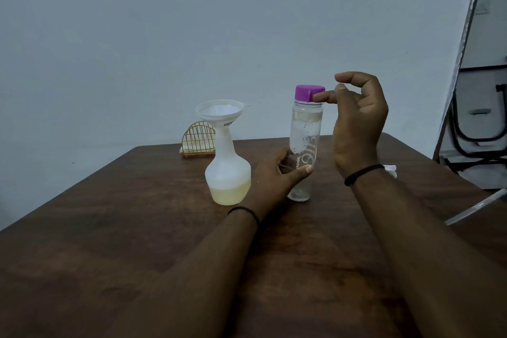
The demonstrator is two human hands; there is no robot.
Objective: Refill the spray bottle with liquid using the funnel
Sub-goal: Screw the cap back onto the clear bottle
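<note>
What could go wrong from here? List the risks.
1. The funnel sits loose in the spray bottle neck; a bump from the left hand could topple it.
2. The tall clear bottle might tip while the right hand works at its purple cap.

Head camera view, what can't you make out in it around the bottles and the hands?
- Clear bottle: its print is partly covered by the left hand.
- White object on the table: mostly hidden behind the right hand's wrist.
- Funnel spout: hidden inside the spray bottle neck.
</note>
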